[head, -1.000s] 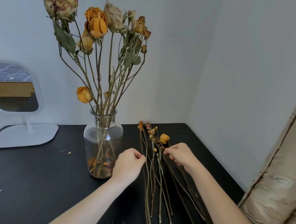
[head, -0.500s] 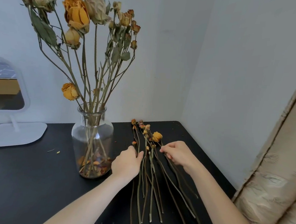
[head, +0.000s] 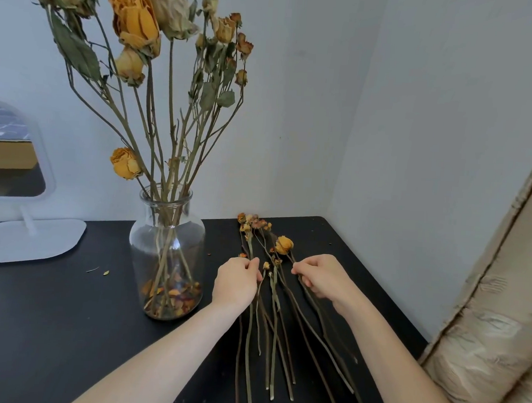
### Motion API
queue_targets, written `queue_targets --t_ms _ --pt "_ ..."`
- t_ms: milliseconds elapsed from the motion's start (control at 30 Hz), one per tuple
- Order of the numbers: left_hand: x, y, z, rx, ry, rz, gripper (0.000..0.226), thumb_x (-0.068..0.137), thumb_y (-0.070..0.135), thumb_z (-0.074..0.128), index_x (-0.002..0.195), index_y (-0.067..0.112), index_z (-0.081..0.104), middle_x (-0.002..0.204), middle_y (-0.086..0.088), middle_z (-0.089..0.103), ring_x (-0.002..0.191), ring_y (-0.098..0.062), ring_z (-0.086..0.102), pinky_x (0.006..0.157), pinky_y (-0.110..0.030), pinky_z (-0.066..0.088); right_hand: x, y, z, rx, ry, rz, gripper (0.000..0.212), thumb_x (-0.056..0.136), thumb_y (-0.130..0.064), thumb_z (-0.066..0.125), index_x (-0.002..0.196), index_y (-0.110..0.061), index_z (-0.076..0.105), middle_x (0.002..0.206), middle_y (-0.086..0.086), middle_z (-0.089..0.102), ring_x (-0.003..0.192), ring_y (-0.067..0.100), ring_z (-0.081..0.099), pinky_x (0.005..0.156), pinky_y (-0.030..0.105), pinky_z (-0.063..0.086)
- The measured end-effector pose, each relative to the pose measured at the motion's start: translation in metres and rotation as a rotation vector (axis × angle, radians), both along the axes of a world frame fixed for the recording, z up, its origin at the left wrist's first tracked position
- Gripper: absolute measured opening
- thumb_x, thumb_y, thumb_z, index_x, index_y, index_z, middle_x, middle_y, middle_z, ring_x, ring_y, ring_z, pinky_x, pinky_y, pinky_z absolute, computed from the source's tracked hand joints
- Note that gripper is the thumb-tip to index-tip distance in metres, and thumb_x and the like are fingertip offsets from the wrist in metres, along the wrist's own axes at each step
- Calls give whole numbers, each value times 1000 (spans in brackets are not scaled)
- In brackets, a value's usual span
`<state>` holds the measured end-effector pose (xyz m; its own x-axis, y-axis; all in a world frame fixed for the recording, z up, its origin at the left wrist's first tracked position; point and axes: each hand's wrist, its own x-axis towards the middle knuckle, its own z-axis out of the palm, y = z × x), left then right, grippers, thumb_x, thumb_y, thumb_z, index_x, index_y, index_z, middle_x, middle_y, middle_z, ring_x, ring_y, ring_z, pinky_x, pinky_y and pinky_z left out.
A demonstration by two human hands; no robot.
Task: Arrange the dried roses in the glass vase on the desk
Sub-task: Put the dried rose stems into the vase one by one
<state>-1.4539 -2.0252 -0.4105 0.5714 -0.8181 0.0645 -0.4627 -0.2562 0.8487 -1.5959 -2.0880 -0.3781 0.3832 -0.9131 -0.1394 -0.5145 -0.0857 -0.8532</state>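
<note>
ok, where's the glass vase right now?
Head view, left of centre: the glass vase stands upright on the black desk, between the white mirror base and the left hand, which is at the loose rose stems.

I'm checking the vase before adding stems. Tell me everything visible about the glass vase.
The glass vase is clear, with a short neck and rounded shoulders. It stands upright on the black desk, left of the loose stems. Dried roses fan out of its mouth; fallen petals lie on its bottom. The left hand and right hand do not touch it.
</note>
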Motion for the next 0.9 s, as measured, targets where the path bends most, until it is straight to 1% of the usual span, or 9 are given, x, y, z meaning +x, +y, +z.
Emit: queue_targets --t_ms 67,167,233,300,400,533,667,767,900 --pt "0 2 1 12 -7 -51 45 98 28 39 58 18 58 65 -2 60 62 -10 54 56 -18 33 1 0 0 -7 -31 -27 20 89 -19 55 87 -5 70 47 -4 45 32 2 35 46 16 31" --pt "-3 9 2 -7 19 -113 41 98 28 39 64 19 62 70 -1 59 63 -6 49 57 -10 29 1 -1 2 -33 -86 -74 20 90 -19 55 86 -6 70 48 -4 45 34 2 34 38 14 31" --pt "-4 17 7 -52 23 -142 37 98 28 41 70 19 64 65 7 52 58 -2 43 55 -9 30 1 0 5 -30 -127 -92 16 90 -19 55 83 -12 68 48 -5 46 33 1 35 37 12 30" --pt "-2 30 16 -127 21 -171 33 96 29 45 72 21 65 54 7 47 51 -7 43 50 -12 32 2 2 10 -16 -178 -77 15 90 -20 55 84 -14 67 48 -4 46 33 2 34 35 12 29" --pt "9 59 34 -238 38 -224 29 94 32 46 73 25 65 40 8 36 38 -4 33 45 -17 28 9 4 21 -28 -244 -46 16 91 -21 55 83 -13 67 49 -5 45 35 3 33 37 13 29" --pt "29 112 56 -330 120 -305 27 89 41 46 75 30 66 45 6 26 39 -6 24 42 -17 23 25 11 38 -84 -386 -36 16 93 -21 51 88 -14 65 47 -7 48 35 1 35 38 13 30" --pt "61 168 74 -410 -9 -220 32 81 50 42 77 29 65 48 3 30 42 -5 25 41 -16 22 47 27 55 -101 -525 27 15 96 -22 45 93 -16 59 44 -8 49 36 0 36 37 13 30" --pt "92 198 87 -480 -88 -49 32 82 49 38 75 31 64 51 5 41 41 -4 29 39 -14 23 62 39 63 -156 -572 72 17 97 -23 43 89 -17 57 46 -7 50 35 -2 41 35 9 32" --pt "136 215 107 -672 -74 215 38 100 28 34 73 30 61 57 10 48 40 -3 33 36 -10 25 74 48 66 -188 -586 66 16 96 -23 44 90 -17 57 50 -6 50 36 -3 44 36 7 33"
